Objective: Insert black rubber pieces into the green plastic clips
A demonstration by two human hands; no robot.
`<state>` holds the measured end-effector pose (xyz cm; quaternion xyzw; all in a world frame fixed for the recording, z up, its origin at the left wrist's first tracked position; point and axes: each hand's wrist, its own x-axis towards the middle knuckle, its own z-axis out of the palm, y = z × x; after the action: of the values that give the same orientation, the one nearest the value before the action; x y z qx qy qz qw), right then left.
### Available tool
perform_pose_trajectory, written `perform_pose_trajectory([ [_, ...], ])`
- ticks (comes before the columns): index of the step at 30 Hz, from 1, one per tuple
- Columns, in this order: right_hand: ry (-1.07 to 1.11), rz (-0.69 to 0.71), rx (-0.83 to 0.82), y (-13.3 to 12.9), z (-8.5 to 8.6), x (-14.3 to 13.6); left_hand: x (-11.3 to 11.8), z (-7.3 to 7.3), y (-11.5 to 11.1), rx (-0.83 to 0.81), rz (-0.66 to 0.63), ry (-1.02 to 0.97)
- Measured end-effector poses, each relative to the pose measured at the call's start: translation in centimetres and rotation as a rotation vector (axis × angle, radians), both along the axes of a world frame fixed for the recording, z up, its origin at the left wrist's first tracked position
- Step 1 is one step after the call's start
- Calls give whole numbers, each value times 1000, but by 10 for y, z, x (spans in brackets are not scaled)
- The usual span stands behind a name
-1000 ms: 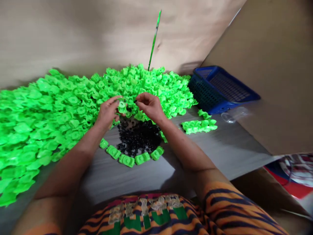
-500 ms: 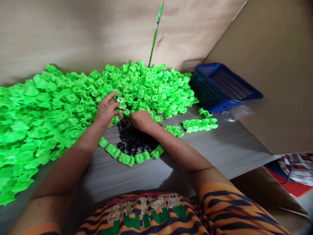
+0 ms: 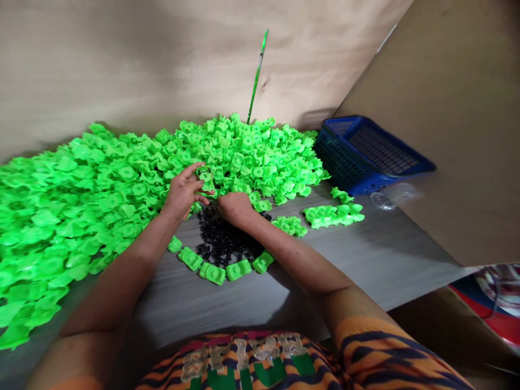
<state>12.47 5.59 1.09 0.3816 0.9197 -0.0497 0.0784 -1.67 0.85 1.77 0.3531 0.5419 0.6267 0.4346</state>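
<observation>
My left hand holds up a green plastic toy car body between thumb and fingers, its underside partly showing. A black wheel axle sits across the upper end of that body. Close beside it on the right, my right hand is closed with fingers pinched at the edge of the black wheel axle pile. Whatever is in its fingertips is hidden behind the hand. Several finished-looking green toy car bodies lie in a curved row along the near side of the black pile.
A large heap of green car bodies spreads over the grey table against the wooden wall. More green pieces stand in rows at right. Behind them are a blue plastic basket and a clear plastic cup. A thin green-marked stick rises behind the heap.
The camera view has tilted up slightly, so everything sits a little lower. Both hands keep nearly the same pose, with the car body still in the left.
</observation>
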Motion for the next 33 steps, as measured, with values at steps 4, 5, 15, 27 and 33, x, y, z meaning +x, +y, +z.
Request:
perform_pose_trajectory([
  [4,-19,-20,15,3,10,7,1,3,0,-2,29,-24],
  [5,-12,-29,29,4,16,12,0,3,0,2,36,-26],
  [15,514,7,9,4,43,35,1,6,-4,57,-66,-55],
  [27,478,-26,80,-3,37,29,5,10,-9,54,-144,-30],
  [33,483,-22,90,-1,35,29,0,10,-9,110,-239,-12],
])
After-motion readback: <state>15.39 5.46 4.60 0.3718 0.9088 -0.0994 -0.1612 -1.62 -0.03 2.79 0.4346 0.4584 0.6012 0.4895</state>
